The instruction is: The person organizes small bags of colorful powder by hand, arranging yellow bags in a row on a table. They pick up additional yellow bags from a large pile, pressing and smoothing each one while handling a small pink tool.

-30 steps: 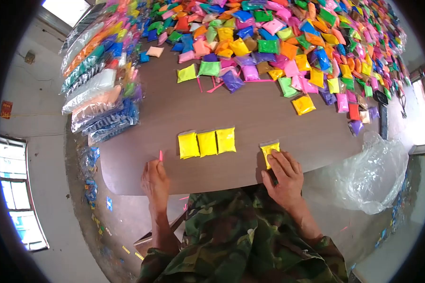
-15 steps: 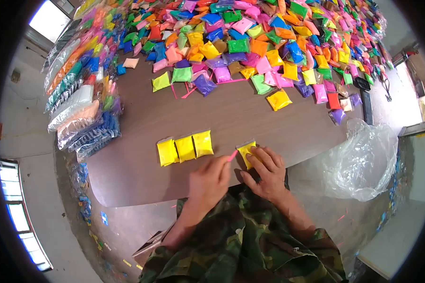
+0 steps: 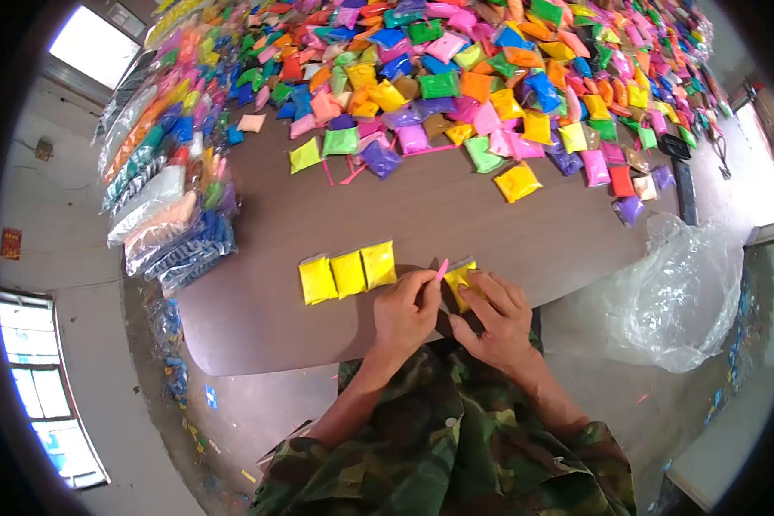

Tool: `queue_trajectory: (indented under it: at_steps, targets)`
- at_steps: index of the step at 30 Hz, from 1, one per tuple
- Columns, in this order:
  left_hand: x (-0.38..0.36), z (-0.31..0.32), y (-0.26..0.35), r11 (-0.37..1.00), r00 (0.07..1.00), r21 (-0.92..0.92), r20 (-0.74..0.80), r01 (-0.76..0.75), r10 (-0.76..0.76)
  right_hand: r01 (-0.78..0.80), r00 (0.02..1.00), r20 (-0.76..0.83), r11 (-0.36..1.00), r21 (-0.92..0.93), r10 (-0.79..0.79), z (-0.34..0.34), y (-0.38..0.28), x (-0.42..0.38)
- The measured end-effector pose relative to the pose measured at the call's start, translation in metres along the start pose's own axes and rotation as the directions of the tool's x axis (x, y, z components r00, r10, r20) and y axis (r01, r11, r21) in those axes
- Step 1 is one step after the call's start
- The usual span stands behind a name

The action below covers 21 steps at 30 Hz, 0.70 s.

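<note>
Right grip (image 3: 496,322) on yellow packet (image 3: 458,279); left grip (image 3: 406,315) beside, holding pink strip (image 3: 443,268).

glossy clear plastic bag (image 3: 675,301), smooth brown tabletop (image 3: 271,206), camouflage cloth clothing (image 3: 439,430)

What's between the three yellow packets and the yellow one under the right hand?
The left hand, pinching a small pink thing, and a bit of bare table; the head view shows it.

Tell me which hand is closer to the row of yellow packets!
Left. The left hand is just beside the three yellow packets; the right hand is farther away, on another yellow packet.
</note>
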<state>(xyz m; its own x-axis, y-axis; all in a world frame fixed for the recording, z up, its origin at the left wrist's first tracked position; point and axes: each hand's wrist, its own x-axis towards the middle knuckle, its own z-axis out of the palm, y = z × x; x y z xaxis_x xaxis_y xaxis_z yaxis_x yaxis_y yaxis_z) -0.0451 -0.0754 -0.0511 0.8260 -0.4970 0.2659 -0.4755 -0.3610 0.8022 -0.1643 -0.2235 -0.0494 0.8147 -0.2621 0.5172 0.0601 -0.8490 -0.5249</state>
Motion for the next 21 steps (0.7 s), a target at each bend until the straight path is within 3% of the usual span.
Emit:
queue_trajectory:
  at_steps: [3, 6, 21]
  targets:
    - [-0.001, 0.002, -0.003, 0.999, 0.998, 0.003, -0.038, -0.052, 0.052, 0.044, 0.999, -0.016, 0.999, 0.011, -0.044, -0.006, -0.007, 0.009]
    - [-0.001, 0.0, -0.001, 0.998, 0.998, -0.009, -0.018, -0.055, 0.055, 0.081, 0.99, 0.12, 0.994, -0.066, -0.073, -0.005, -0.001, 0.011]
    - [-0.004, 0.0, 0.0, 0.999, 0.999, -0.022, 0.008, -0.034, 0.034, 0.028, 1.0, 0.004, 0.998, 0.056, -0.028, -0.001, 0.003, 0.001]
